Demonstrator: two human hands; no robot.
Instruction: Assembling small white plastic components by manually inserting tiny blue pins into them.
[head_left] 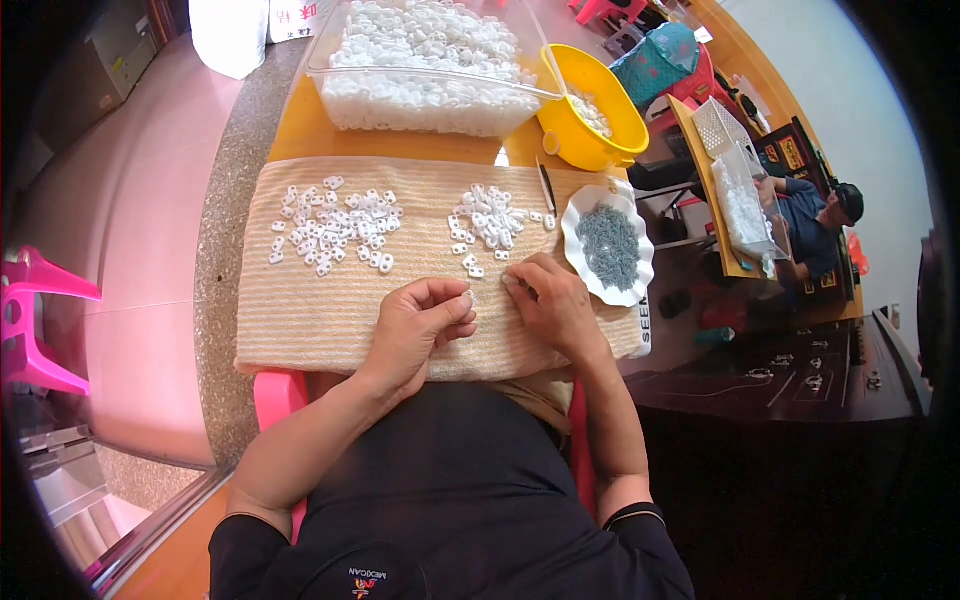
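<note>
My left hand is closed in a pinch over the striped towel. A whitish spot shows at its thumb tip, but I cannot tell a held piece from the nail. To its right, my right hand has thumb and forefinger pressed together near the towel; whatever they hold is hidden. Just beyond the fingertips lie a few loose white plastic pieces with holes, below a small pile of white pieces. A wider spread of the same pieces lies farther left. Beside my right hand stands a scalloped white dish of small grey parts.
A clear bin heaped with white pieces stands at the back, beside a yellow basin. A slim black pen-like tool lies near the dish. At right, another person sits at a separate table. A pink stool stands left.
</note>
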